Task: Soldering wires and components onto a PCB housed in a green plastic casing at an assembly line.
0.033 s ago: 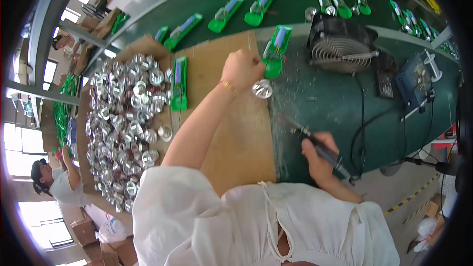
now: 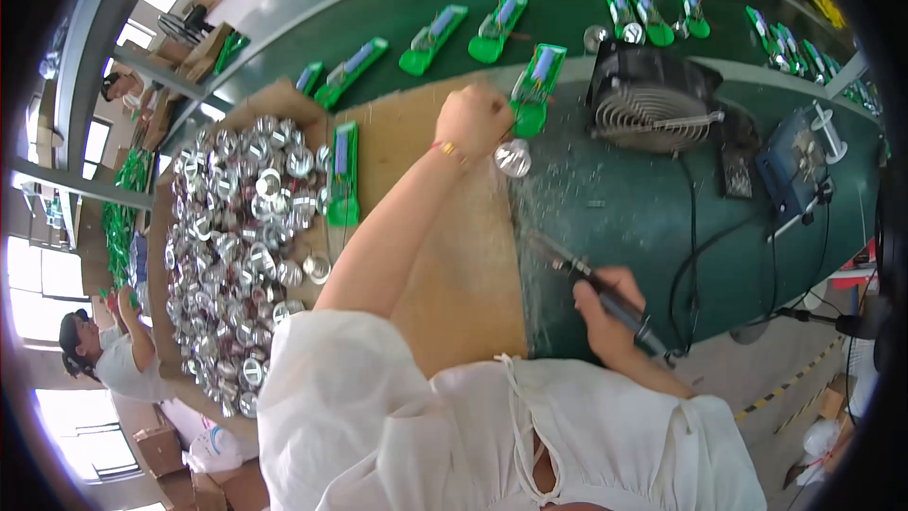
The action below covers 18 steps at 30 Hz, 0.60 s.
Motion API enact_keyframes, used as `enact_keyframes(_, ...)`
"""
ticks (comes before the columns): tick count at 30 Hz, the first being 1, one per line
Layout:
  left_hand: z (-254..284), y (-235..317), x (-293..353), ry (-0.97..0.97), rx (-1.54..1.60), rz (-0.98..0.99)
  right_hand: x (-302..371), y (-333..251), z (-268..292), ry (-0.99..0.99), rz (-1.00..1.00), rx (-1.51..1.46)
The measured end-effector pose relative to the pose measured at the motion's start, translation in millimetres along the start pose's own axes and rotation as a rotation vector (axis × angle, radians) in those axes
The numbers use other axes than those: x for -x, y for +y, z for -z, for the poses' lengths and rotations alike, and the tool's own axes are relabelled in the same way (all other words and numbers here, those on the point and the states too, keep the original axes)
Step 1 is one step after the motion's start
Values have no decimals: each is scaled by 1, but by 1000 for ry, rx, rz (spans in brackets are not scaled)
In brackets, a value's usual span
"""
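Observation:
My left hand (image 2: 476,123) is closed at the left edge of a green plastic casing (image 2: 528,117), seemingly gripping it; the fingertips are hidden. The casing lies tilted and carries a bluish battery (image 2: 544,63) and thin wires. A silver reflector cup (image 2: 513,159) sits just below its rounded end. In my right hand (image 2: 607,317) is a dark-handled soldering iron (image 2: 626,310), its tip pointing up and left over the green table, apart from the casing. Left of my left forearm lies another green casing (image 2: 344,175) with a battery.
An open carton (image 2: 163,293) full of silver reflector cups stands at the left. Several green casings (image 2: 432,41) lie along the far bench. Right of my hands are a black fan (image 2: 653,95), a blue soldering unit (image 2: 794,166) and a black cable (image 2: 695,218). Co-workers sit far left.
My left hand, the casing beside it and the reflector cup have shifted slightly up and right. The soldering iron in my right hand has moved a little left and down.

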<state>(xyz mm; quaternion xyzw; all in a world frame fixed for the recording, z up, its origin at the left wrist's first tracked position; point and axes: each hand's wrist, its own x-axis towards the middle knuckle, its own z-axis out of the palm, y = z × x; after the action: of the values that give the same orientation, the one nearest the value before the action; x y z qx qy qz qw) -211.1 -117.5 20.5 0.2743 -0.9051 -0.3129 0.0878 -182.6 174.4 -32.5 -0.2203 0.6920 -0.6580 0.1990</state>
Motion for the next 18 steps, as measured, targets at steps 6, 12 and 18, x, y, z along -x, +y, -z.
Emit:
enact_keyframes(6,-3,-18,-130,545,-258,71,0,5,0,-14,-34,-28)
enact_keyframes(12,1,-59,-123,119,-372,1,-6,6,0,-35,38,-26)
enact_keyframes(18,26,-30,34,289,-234,4,-5,7,6,11,-76,4)
